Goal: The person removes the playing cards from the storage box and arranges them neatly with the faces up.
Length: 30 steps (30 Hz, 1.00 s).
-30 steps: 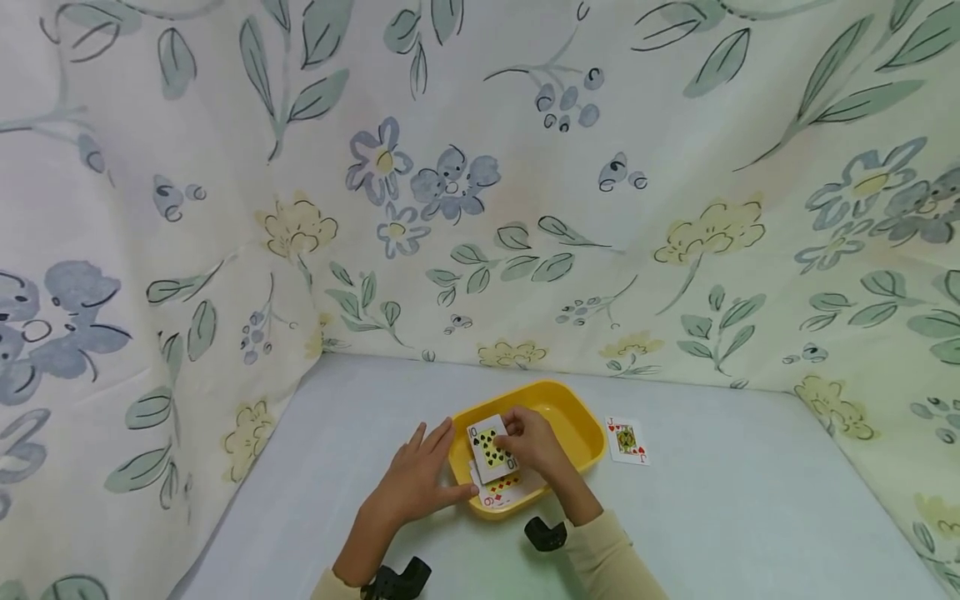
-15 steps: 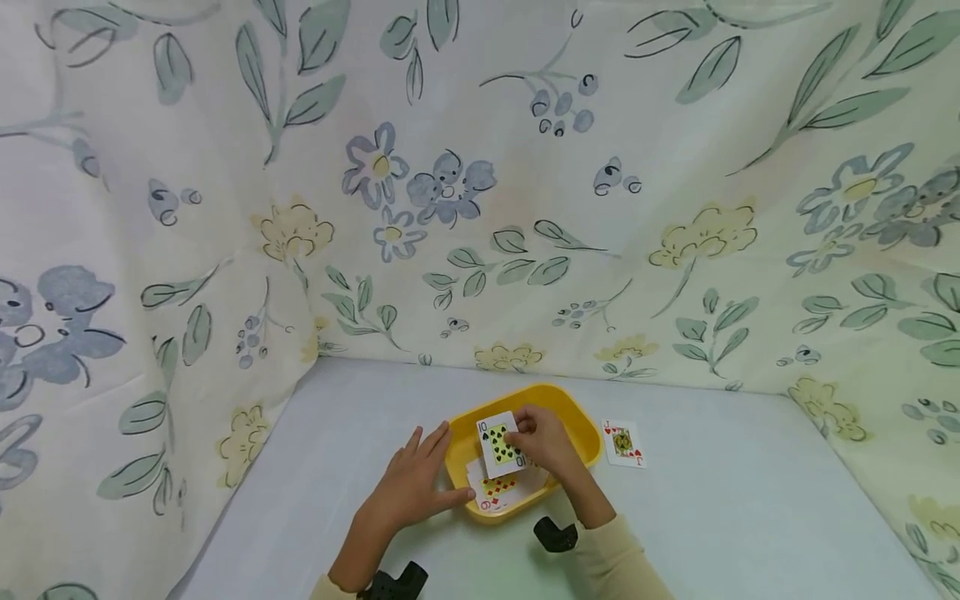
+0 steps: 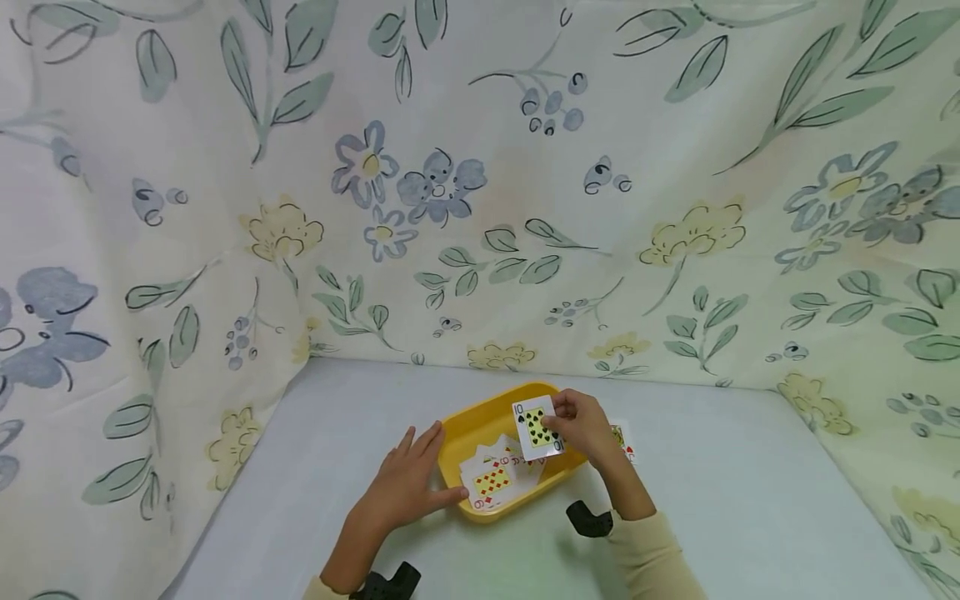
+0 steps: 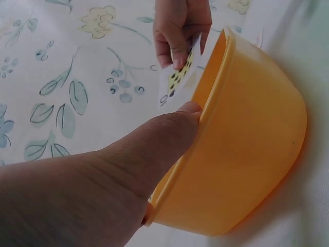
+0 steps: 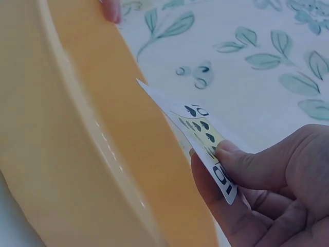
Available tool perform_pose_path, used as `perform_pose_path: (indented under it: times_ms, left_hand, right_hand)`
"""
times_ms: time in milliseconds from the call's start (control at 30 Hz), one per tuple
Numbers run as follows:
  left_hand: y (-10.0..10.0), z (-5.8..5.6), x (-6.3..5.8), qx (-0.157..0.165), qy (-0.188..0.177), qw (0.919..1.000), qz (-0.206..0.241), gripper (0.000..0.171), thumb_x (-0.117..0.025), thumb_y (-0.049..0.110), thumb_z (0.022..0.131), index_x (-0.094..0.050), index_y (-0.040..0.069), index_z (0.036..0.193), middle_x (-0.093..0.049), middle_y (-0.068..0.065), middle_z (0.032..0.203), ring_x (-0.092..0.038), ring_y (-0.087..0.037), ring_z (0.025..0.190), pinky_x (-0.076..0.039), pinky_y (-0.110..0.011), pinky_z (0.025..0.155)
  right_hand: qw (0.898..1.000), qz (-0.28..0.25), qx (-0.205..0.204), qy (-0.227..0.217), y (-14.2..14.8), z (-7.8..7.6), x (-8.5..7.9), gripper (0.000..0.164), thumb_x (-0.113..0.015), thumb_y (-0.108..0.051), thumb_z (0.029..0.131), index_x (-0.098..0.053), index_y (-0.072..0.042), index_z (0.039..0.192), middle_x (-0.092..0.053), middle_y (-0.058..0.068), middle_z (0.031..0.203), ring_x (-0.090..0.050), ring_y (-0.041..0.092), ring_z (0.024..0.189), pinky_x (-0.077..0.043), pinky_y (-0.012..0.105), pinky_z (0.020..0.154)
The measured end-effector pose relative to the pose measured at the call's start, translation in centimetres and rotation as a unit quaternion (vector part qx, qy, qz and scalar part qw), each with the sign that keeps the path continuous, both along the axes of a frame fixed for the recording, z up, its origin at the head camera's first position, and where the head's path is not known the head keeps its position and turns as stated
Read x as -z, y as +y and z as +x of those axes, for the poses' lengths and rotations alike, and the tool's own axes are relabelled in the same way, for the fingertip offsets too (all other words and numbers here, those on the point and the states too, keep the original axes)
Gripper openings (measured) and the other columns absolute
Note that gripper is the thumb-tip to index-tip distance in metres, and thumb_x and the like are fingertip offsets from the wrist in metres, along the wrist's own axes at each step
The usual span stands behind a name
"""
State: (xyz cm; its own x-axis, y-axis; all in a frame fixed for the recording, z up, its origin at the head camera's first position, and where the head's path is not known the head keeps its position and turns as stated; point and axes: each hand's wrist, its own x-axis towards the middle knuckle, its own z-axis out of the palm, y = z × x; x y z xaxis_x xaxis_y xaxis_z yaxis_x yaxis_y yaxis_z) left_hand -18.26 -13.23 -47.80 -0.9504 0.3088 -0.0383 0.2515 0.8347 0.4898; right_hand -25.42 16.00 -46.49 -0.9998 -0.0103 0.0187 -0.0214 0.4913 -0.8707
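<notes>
My right hand [image 3: 588,425] pinches a ten of spades playing card [image 3: 536,429] between thumb and fingers, over the right part of a yellow plastic tub [image 3: 472,433]. In the right wrist view the card [image 5: 198,134] is tilted and slightly bent, with the thumb across its face. Several playing cards [image 3: 491,483], a red diamond card uppermost, lie overlapping in the tub's left part. My left hand [image 3: 405,483] spreads across the tub's left end with straight fingers. Its thumb touches the rim, as the left wrist view shows on the tub [image 4: 247,128].
A jack of hearts [image 3: 627,437] lies on the white tabletop [image 3: 750,492] right of the tub, partly hidden behind my right hand. A flower-printed cloth [image 3: 525,317] hangs behind the table and along its left side.
My right hand has lifted the ten of spades off the pile and carried it rightward, baring more of the cards beneath. The left hand has stayed at the tub's left end.
</notes>
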Motion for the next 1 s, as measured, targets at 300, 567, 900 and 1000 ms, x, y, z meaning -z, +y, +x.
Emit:
perform_pose_path:
  times_ms: [300,567,900,1000]
  left_hand:
    - [-0.2,-0.1,0.0,0.001,-0.007,1.0000,-0.002,0.106,-0.076,0.061,0.084,-0.032,0.003,0.160,-0.028,-0.010,0.167,-0.020,-0.047,0.151,-0.024,-0.071,0.114]
    - [-0.1,-0.2,0.0,-0.001,-0.005,1.0000,-0.004,0.106,-0.076,0.062,0.084,-0.033,0.002,0.160,-0.028,-0.011,0.167,-0.020,-0.048,0.151,-0.024,-0.071,0.114]
    - [-0.2,-0.1,0.3,0.001,-0.005,1.0000,0.005,0.105,-0.076,0.061,0.084,-0.033,0.002,0.160,-0.028,-0.012,0.167,-0.020,-0.049,0.151,-0.024,-0.072,0.113]
    - [0.0,-0.1,0.3,0.001,-0.009,0.9999,0.004,0.105,-0.075,0.062,0.085,-0.032,0.003,0.160,-0.028,-0.011,0.167,-0.019,-0.048,0.151,-0.023,-0.072,0.114]
  right_hand:
    - [0.999,0.011,0.025,-0.019,3.8,-0.2,-0.3,0.029,-0.077,-0.004,0.090,-0.066,0.007,0.114,-0.070,0.012,0.093,-0.062,0.022,0.079,-0.057,0.030,0.067]
    - [0.999,0.004,0.045,-0.018,8.1,0.2,-0.1,0.034,-0.074,-0.003,0.092,-0.062,0.013,0.119,-0.069,0.014,0.093,-0.061,0.020,0.076,-0.055,0.024,0.063]
    - [0.996,0.019,0.081,-0.040,12.4,0.7,0.9,0.038,-0.070,-0.001,0.093,-0.058,0.017,0.124,-0.068,0.014,0.093,-0.059,0.016,0.076,-0.052,0.024,0.060]
    - [0.994,0.034,0.091,-0.041,13.4,0.9,1.2,0.038,-0.070,-0.001,0.094,-0.057,0.017,0.124,-0.068,0.016,0.095,-0.060,0.018,0.078,-0.050,0.025,0.061]
